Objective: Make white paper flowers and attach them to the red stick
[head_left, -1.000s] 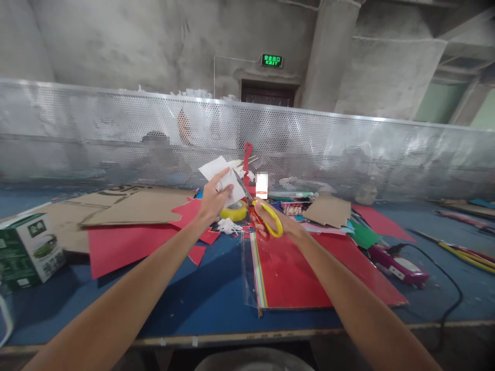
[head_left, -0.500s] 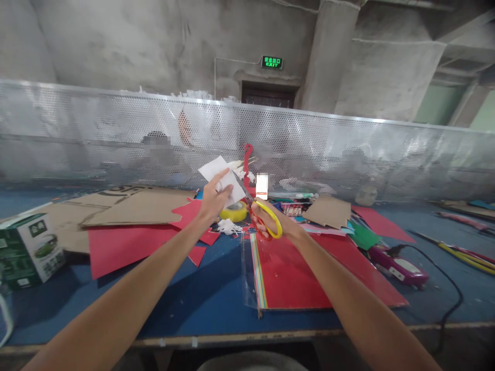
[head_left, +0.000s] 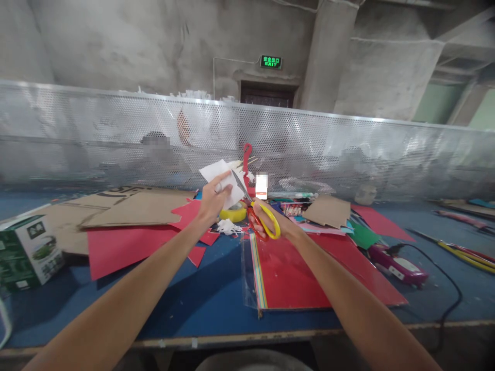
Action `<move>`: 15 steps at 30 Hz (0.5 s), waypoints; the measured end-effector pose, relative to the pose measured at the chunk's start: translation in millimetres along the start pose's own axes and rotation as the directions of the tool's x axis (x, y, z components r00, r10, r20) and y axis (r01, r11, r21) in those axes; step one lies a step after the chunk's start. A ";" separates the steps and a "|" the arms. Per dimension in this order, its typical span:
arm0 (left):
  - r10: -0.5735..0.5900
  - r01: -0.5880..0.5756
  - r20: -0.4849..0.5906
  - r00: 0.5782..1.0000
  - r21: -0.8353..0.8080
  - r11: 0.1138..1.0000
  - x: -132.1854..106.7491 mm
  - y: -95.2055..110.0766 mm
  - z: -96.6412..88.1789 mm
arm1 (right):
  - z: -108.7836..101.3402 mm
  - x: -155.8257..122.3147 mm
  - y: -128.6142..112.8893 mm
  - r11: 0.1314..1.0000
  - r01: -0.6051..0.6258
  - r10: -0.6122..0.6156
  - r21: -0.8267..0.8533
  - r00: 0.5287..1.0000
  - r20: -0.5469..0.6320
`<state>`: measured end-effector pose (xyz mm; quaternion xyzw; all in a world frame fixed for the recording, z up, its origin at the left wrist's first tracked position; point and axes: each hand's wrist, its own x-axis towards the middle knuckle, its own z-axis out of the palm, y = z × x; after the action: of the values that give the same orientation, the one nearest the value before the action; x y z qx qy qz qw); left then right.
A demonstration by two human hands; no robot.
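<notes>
My left hand [head_left: 212, 200] is raised above the blue table [head_left: 185, 304], fingers pinched on a piece of white paper [head_left: 217, 171]. In my right hand [head_left: 270, 222] is a pair of scissors [head_left: 260, 216] with one yellow and one red handle loop. Its blades point up and left into the right edge of the white paper. White paper scraps [head_left: 229, 225] lie on the table under my hands, next to a yellow tape roll [head_left: 234, 213].
Red paper sheets [head_left: 127, 245] and cardboard [head_left: 135, 206] cover the left of the table; a pack of coloured paper [head_left: 294, 273] lies in front of me. A green-white box [head_left: 29, 250] stands at left, a purple glue gun [head_left: 398, 265] with black cable at right. A perforated metal screen [head_left: 348, 149] runs behind.
The scissors have shifted slightly up and left, deeper into the white paper. My left hand keeps the paper in nearly the same place.
</notes>
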<state>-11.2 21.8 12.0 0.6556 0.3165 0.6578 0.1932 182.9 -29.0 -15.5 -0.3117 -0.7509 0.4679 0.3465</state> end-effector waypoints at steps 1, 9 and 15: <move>-0.005 0.005 0.013 1.000 -0.007 1.000 -0.5 0.3 0.4 | 0.1 -0.1 0.3 1.000 0.013 -0.013 0.008 1.000 -0.007; -0.004 0.006 0.093 0.996 -0.030 1.000 -2.1 9.9 -1.8 | -2.3 2.5 1.6 0.998 0.060 -0.058 0.020 0.995 -0.085; 0.014 -0.010 0.030 0.999 -0.135 0.991 10.2 -1.0 -19.9 | -25.2 -6.4 0.4 0.997 0.069 -0.071 -0.039 0.997 -0.041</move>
<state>-31.6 26.0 20.1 0.6529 0.2642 0.6687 0.2380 207.0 -21.7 -9.1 -0.3014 -0.7625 0.4347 0.3725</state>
